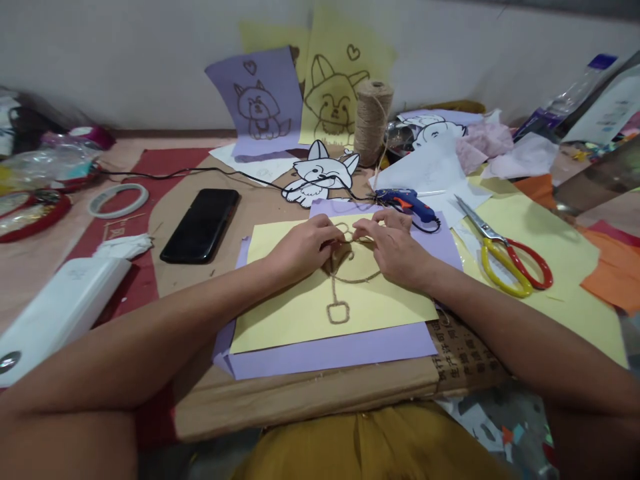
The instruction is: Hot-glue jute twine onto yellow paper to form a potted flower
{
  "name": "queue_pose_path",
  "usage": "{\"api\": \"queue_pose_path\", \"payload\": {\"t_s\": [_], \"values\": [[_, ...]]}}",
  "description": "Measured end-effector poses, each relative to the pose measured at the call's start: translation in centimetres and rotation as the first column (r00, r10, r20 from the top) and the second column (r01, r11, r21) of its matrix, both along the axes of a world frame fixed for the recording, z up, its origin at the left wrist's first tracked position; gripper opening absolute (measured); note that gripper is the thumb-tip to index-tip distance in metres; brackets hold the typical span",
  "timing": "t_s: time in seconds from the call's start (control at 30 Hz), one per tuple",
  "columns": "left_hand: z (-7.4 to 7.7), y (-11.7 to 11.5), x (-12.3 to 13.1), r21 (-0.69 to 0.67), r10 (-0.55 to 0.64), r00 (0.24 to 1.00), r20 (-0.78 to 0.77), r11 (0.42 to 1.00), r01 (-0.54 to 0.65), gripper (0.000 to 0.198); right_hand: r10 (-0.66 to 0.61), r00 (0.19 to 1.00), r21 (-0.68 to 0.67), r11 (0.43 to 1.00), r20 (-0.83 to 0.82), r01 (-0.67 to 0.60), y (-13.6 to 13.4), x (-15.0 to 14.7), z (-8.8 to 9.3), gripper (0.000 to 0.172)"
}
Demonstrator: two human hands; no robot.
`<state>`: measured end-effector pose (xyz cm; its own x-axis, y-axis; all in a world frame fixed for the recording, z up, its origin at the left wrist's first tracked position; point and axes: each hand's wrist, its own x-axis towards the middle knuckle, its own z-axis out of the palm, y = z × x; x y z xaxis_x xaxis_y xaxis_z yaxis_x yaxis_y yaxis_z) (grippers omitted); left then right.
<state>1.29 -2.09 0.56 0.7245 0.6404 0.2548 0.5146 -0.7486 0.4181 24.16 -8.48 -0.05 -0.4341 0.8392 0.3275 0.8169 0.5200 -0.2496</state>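
Note:
On a yellow sheet [290, 313], brown twine [339, 313] forms a drawing with a small rounded square at the bottom, a straight stem and a curved line. My left hand [313, 247] rests on the sheet with thumb and fingers pinched at the twine near the top of the drawing. Just across from it, my right hand [395, 247] also has its fingers closed at the twine. The fingers partly cover the upper shapes. Purple paper [340, 360] lies under the yellow sheet.
Behind the sheet lies a blue glue gun [407, 202]; a twine spool [373, 123] stands farther back. Scissors [505, 253] are at right. A black phone [200, 225], tape roll [118, 200] and white device [65, 307] lie left. Two twine-outlined dog pictures [260, 100] lean on the wall.

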Motion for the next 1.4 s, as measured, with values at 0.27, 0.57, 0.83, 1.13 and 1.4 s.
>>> {"api": "queue_pose_path", "payload": {"t_s": [0.27, 0.57, 0.83, 1.13, 1.4], "values": [[0.0, 0.1, 0.0, -0.007, -0.020, 1.000, -0.005, 1.000, 0.020, 0.027, -0.001, 0.996, 0.006, 1.000, -0.088, 0.002, 0.3, 0.2, 0.6, 0.062], [-0.2, 0.2, 0.0, 0.001, -0.015, 1.000, 0.021, 1.000, 0.015, 0.025, -0.030, 0.991, -0.044, 0.999, -0.129, 0.024, 0.5, 0.1, 1.1, 0.065], [0.2, 0.1, 0.1, -0.040, -0.012, 1.000, -0.021, 0.999, 0.011, 0.026, 0.059, 0.998, -0.036, 0.998, -0.026, -0.060, 0.9, 0.5, 0.2, 0.061], [0.1, 0.2, 0.0, -0.034, -0.023, 1.000, -0.002, 0.999, 0.023, 0.023, 0.066, 0.997, -0.045, 0.997, -0.039, -0.067, 0.5, 0.1, 0.6, 0.053], [0.1, 0.2, -0.1, -0.058, -0.020, 1.000, 0.004, 0.998, 0.021, 0.023, -0.089, 0.974, 0.022, 0.995, -0.208, 0.095, 0.3, 0.2, 1.3, 0.051]]}}
